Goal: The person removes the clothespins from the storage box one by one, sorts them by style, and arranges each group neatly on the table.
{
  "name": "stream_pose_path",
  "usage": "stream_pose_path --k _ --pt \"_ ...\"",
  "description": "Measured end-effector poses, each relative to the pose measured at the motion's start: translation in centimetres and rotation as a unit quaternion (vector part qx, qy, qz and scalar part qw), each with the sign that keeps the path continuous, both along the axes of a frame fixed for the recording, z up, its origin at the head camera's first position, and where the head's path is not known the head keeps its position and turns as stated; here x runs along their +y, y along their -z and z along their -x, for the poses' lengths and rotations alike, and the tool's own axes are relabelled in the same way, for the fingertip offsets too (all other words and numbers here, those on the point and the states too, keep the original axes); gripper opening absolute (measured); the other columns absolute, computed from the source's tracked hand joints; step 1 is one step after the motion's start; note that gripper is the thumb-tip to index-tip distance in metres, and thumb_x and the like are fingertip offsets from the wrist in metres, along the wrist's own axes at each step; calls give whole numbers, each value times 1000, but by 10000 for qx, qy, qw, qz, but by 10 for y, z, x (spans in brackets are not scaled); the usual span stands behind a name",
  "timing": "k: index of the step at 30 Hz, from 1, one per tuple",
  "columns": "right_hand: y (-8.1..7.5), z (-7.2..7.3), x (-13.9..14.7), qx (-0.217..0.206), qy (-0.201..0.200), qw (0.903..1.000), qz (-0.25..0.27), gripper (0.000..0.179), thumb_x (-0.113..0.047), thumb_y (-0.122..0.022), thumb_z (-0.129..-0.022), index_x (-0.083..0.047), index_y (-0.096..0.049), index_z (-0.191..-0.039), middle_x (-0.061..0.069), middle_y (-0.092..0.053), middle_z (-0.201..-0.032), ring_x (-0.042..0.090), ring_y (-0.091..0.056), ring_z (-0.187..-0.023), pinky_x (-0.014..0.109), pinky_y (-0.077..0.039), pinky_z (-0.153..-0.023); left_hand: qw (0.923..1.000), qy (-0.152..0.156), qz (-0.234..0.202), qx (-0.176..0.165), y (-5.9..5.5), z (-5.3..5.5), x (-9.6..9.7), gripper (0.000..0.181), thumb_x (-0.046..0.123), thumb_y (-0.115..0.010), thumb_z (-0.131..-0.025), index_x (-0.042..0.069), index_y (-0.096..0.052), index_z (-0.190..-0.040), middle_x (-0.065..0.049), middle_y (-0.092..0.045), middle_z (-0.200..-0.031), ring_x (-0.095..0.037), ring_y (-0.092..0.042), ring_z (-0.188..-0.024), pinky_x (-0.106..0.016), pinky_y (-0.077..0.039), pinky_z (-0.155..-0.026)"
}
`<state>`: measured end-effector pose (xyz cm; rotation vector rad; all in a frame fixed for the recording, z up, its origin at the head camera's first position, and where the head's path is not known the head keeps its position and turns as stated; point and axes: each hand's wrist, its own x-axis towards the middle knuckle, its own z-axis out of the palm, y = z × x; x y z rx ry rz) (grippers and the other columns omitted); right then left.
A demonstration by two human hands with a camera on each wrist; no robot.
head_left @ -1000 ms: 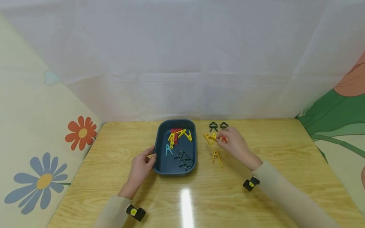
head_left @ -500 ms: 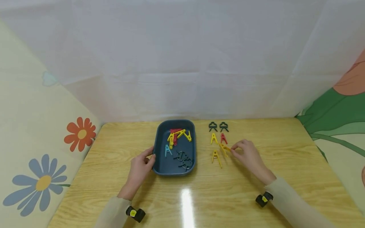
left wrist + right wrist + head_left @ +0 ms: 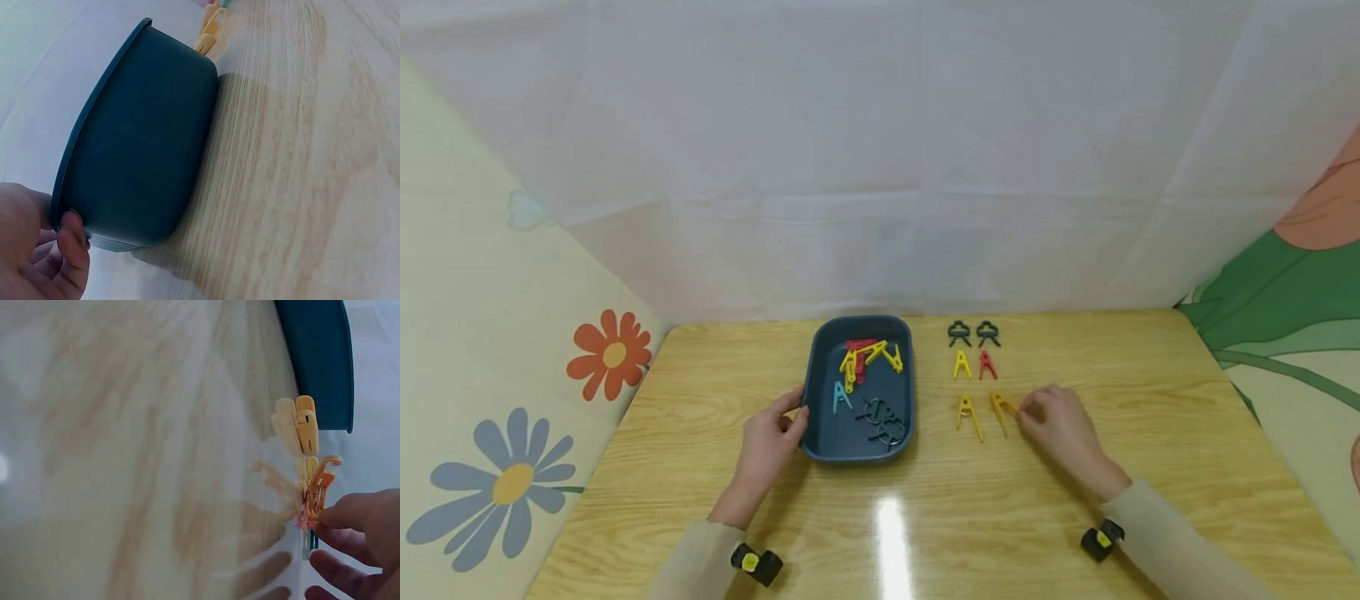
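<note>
My right hand [image 3: 1063, 429] pinches an orange-yellow clothespin [image 3: 1002, 408] at its right leg, low over the table. In the right wrist view the thumb and forefinger hold that clothespin [image 3: 320, 490] by one end. Just left of it lies a matching orange-yellow clothespin [image 3: 967, 414]. My left hand [image 3: 769, 446] grips the left rim of a dark blue tray [image 3: 829, 437], with the thumb inside the edge. The left wrist view shows fingers [image 3: 74, 250] curled at the rim of the tray [image 3: 134, 137].
Behind the right hand's clothespin lie a yellow clothespin [image 3: 962, 365], a red clothespin [image 3: 987, 364] and two dark green clips [image 3: 988, 333]. The tray holds red and yellow clothespins [image 3: 874, 353], a light blue one [image 3: 841, 397] and dark clips [image 3: 891, 431]. A white sheet [image 3: 880, 208] hangs behind the table.
My right hand has carried the orange-yellow clothespin toward me and right, then down beside its match, uncovering the red clothespin. The left hand stays at the tray.
</note>
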<state>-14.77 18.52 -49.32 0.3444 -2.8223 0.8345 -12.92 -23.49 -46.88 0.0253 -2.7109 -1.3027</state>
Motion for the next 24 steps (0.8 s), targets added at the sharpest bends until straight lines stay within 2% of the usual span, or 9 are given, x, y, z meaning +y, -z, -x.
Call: stream_pose_path --k 7,14,24 --pt "3 1 -6 -28 -21 9996 -282 5 -9 -80 -87 -7 -76 -87 9 -70 -90 30 -60 -88 49 -49 -82 10000 -35 2 17 0 0 0 41 7 -62 -103 -2 -61 -143 -21 -73 -116 -13 -53 -53 -25 -43 -47" --pt "-1 -1 -10 -133 -46 9987 -483 7 -12 -80 -88 -7 -76 -87 9 -70 -90 29 -60 -87 48 -49 -81 10000 -52 62 9 1 0 0 41 7 -62 -103 -2 -62 -142 -20 -73 -115 -13 -53 -53 -25 -42 -47" --pt "-9 1 -20 -66 -96 9989 -448 19 -20 -77 -93 -2 -74 -99 13 -72 -92 31 -65 -86 48 -54 -77 10000 -39 75 26 2 1 0 41 7 -62 -103 -2 -61 -142 -21 -73 -117 -14 -52 -54 -25 -41 -47"
